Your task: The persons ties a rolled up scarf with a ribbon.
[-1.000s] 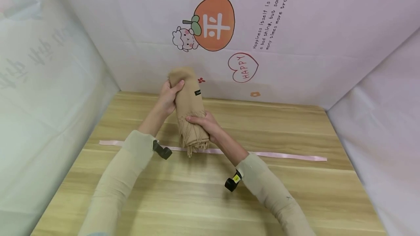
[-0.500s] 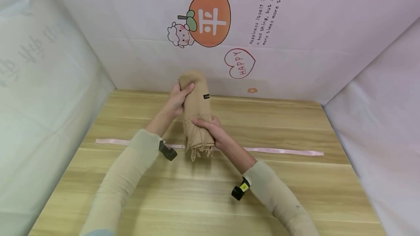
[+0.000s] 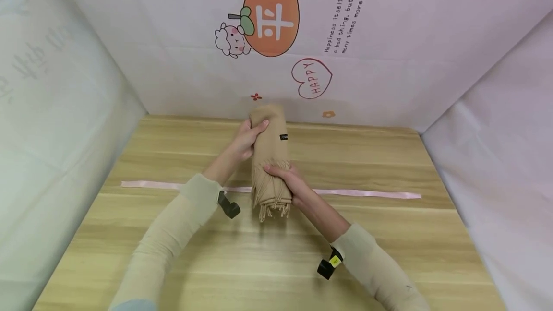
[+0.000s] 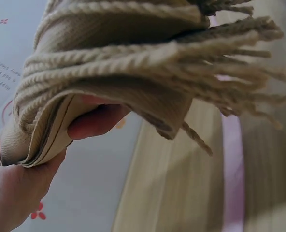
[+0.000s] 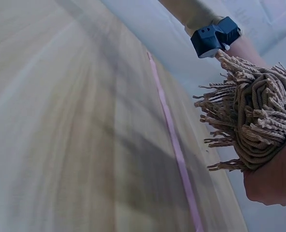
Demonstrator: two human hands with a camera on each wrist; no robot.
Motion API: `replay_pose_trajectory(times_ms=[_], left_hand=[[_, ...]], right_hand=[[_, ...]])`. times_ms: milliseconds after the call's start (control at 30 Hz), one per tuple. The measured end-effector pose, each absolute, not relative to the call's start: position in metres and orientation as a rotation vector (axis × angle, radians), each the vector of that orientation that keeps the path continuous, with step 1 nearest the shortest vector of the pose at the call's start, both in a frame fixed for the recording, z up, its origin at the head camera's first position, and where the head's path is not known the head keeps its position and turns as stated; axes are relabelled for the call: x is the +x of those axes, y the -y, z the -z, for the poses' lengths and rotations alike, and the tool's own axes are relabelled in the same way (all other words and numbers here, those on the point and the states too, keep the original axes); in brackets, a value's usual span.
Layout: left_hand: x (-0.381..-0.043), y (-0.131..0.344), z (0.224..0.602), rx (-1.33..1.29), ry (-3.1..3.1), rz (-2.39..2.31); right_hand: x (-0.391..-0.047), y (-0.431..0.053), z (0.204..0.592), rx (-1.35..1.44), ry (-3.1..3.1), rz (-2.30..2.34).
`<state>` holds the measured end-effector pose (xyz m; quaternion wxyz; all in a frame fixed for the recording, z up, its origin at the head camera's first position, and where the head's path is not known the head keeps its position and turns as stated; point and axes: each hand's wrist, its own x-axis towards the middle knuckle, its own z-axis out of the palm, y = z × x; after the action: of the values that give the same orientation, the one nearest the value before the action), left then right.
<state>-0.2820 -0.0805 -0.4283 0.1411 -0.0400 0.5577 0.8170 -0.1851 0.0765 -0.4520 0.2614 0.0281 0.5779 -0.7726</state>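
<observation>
Both hands hold a tan fringed scarf (image 3: 271,148), folded and rolled into a thick bundle, above the table. My left hand (image 3: 246,139) grips its upper left side, thumb across the front. My right hand (image 3: 290,179) grips the lower right, thumb lying over the fringe. A small dark label (image 3: 283,137) shows on the scarf's right edge. In the right wrist view, the rolled layers of the scarf (image 5: 261,113) are seen end-on with twisted tassels sticking out. In the left wrist view, fingers (image 4: 97,122) reach under the scarf (image 4: 104,72).
A pink ribbon (image 3: 367,193) lies stretched sideways across the wooden table (image 3: 242,258), passing behind the scarf. White printed cloth walls (image 3: 380,85) stand at the back and both sides. Each wrist wears a small black camera (image 3: 229,205).
Both hands have carried the scarf to the right and a little nearer in the head view, their grip unchanged. The ribbon stays on the table; the whole view has shifted slightly.
</observation>
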Motion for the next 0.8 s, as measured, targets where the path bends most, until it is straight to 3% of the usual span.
replay_pose_trajectory(times_ms=[800], left_hand=[[-0.262, 0.046, 0.468, -0.074, -1.602, -2.238]], right_hand=[[-0.147, -0.104, 0.479, 0.259, -1.617, 2.078]])
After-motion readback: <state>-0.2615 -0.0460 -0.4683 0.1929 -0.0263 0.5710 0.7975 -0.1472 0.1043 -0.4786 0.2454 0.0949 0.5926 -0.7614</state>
